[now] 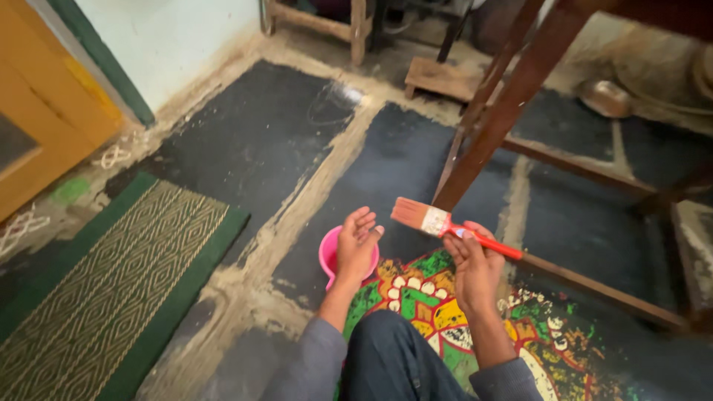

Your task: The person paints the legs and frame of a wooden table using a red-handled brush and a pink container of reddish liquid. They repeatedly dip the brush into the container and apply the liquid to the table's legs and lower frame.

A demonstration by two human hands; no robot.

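Head view: right hand (475, 267) fingers grip a paintbrush (445, 225), left hand (356, 245) open above dark stone floor (282, 141).

Lighting is soft, moderate indoor daylight, brightest on the pale wall (171, 37) far up-left of the left hand (356, 249). Faint glare marks the dark floor (334, 100) well above that hand. Shadows are weak and diffuse. Beyond the right hand (475, 267), the upper-right corner is dim. Wide-angle stretching bends edges; slight softness throughout.
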